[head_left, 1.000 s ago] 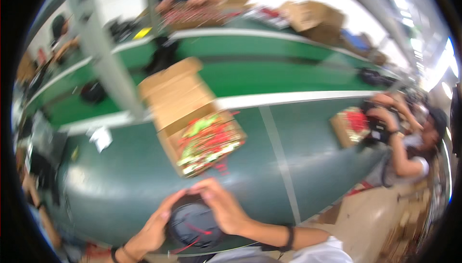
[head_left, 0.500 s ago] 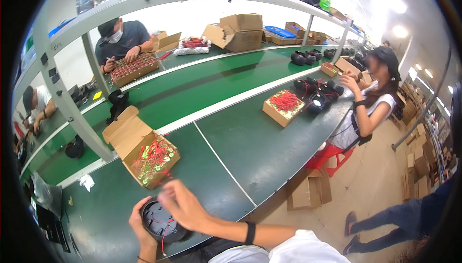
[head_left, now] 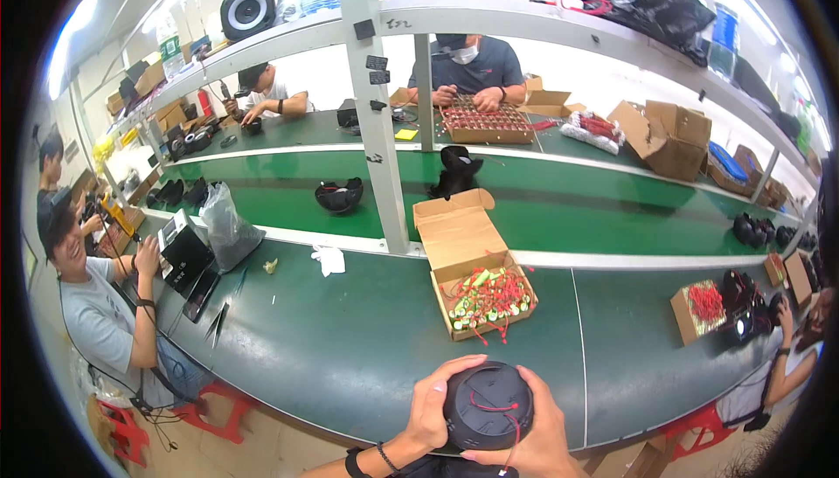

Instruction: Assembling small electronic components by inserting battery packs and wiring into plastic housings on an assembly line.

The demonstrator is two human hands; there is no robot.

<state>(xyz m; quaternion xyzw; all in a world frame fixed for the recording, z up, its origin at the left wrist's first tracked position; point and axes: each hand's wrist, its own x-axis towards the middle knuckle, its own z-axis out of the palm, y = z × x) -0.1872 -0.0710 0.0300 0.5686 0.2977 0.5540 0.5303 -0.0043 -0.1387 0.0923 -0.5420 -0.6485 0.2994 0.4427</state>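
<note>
Both my hands grip a round black plastic housing (head_left: 483,384) at the near edge of the green worktable. My left hand (head_left: 426,410) wraps its left side, and my right hand (head_left: 545,421) wraps the right. A thin red wire (head_left: 494,407) lies over its upper face and hangs down the near side, its end toward my right hand. Just beyond the housing stands an open cardboard box (head_left: 447,310) holding many small green-and-white cylindrical parts (head_left: 485,301) with red leads. Some leads droop over the box's near wall.
A grey shelf post (head_left: 381,146) rises behind the box. To the left lie tweezers (head_left: 218,325), white tissue (head_left: 329,259) and a grey plastic bag (head_left: 229,232). Co-workers sit left, right and across the green belt (head_left: 559,207). Another parts box (head_left: 687,316) stands at right.
The view has swung left. My right hand, earlier raised over the housing beside the box, has come down onto its right side. The housing is now held between both hands.
</note>
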